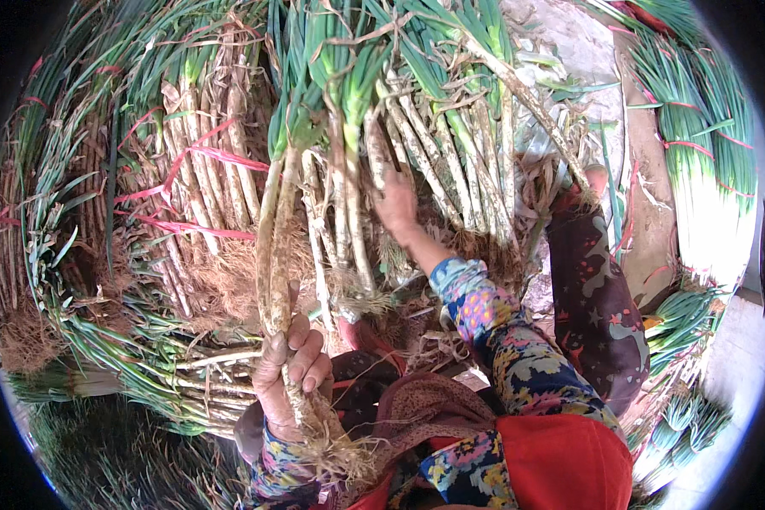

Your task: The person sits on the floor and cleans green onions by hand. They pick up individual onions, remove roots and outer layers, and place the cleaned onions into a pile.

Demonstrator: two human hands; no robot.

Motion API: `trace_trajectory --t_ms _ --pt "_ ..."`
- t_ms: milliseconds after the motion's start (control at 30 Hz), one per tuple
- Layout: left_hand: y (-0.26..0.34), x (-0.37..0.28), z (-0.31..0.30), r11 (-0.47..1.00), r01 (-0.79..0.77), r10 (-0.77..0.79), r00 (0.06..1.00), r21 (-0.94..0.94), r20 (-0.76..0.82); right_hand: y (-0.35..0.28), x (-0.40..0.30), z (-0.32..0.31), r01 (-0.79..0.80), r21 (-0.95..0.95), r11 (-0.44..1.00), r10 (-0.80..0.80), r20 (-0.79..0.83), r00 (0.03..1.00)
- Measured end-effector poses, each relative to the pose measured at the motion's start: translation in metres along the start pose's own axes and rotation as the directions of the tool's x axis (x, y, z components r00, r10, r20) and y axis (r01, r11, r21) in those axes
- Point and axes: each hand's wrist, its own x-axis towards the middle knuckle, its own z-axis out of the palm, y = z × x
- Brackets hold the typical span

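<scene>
A few soil-stained green onions (285,236) stand upright in my left hand (296,370), which grips them near their lower ends. Their tangled roots (341,456) hang below the fist, and the green tops reach the far edge of the view. My right hand (396,201) is stretched forward, slightly blurred, at the loose onion stalks (376,150) in front of me. Its fingers are partly hidden, so whether they close around a stalk cannot be told. Right of that hand lie more loose unpeeled green onions (459,172) with roots towards me.
Unpeeled onion bundles tied with pink plastic strips (197,226) lie at the left. Clean white-stemmed tied bundles (707,191) are at the far right. Dry peelings (542,172) litter the floor by my patterned trouser leg (596,306). More onions (210,382) lie at lower left.
</scene>
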Motion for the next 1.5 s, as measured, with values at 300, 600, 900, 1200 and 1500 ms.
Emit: trace_trajectory --t_ms 300,600,900,1200,1500 --pt "-0.003 0.001 -0.007 0.996 0.034 -0.031 0.999 0.088 -0.03 0.064 0.024 -0.002 0.198 -0.397 0.896 -0.348 -0.354 0.868" --pt "-0.011 0.001 -0.009 0.981 0.062 -0.064 0.998 0.184 0.006 0.057 0.021 -0.036 -0.058 -0.256 0.965 0.075 0.057 0.996" --pt "-0.015 -0.006 -0.016 0.976 0.051 -0.043 0.998 0.21 -0.042 0.064 -0.04 -0.131 0.162 -0.492 0.856 -0.365 -0.35 0.863" --pt "-0.021 0.001 -0.019 0.965 0.101 -0.11 0.994 0.243 0.022 0.06 -0.096 -0.087 0.071 -0.239 0.968 -0.116 -0.178 0.977" --pt "-0.024 -0.001 -0.022 0.942 0.086 -0.089 0.996 0.326 -0.008 0.094 -0.072 -0.085 0.165 -0.285 0.944 -0.259 -0.333 0.907"
